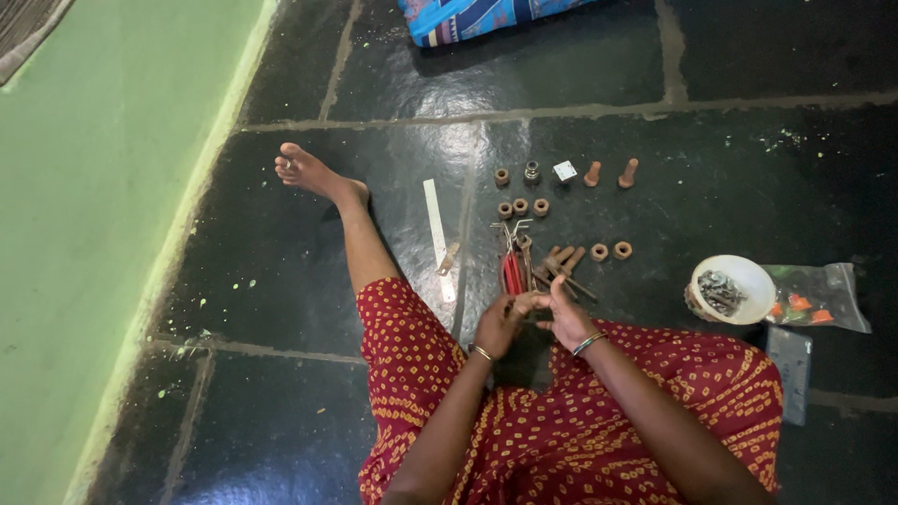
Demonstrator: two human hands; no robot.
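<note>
Something small sits pinched between both hands, just above the lap, too tiny and too covered by fingers to identify. Left hand (499, 323) is curled, fingertips meeting the right hand (564, 316), whose fingers also fold inward around that spot; what exactly they clamp cannot be told. Just beyond the hands on the dark floor (281, 271) lies a red-handled tool bundle (514, 262) with brown bolts (561, 264) beside it. 2 brown rings (611, 251) rest further right. A white bowl (734, 290) holds metal bits, hard to make out. A blue cloth (468, 17) is cut off at the top edge.
</note>
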